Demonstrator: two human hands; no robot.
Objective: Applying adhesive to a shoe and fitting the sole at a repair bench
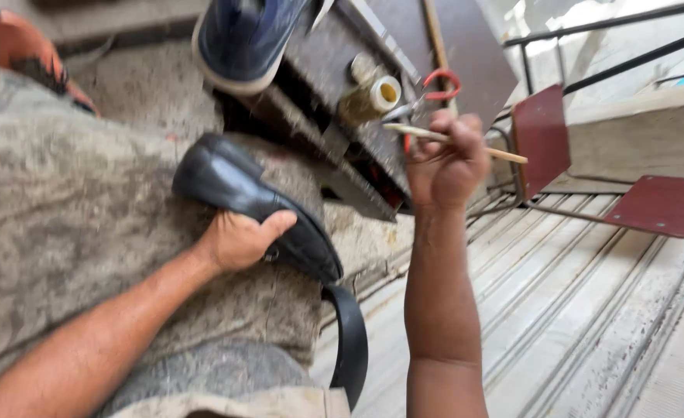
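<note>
Two hands busy. Small brass-coloured pot [373, 97] on dark wooden box [334, 70], contents not discernible. Left hand [241, 240] grip closed around black shoe [253, 201], on lap at 9 o'clock. Right hand [446, 159] grip closed on thin wooden stick [504, 153], at 12 o'clock, red-handled scissors [435, 89] just behind.

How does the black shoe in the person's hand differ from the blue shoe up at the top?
The black shoe is glossy and smooth like leather; the blue shoe looks matte, with a pale thick sole. The black shoe lies on the person's lap, gripped by the left hand; the blue shoe rests on the dark box, untouched. The black shoe shows whole; the blue shoe is cut off by the frame. Both point their toes roughly leftward.
</note>
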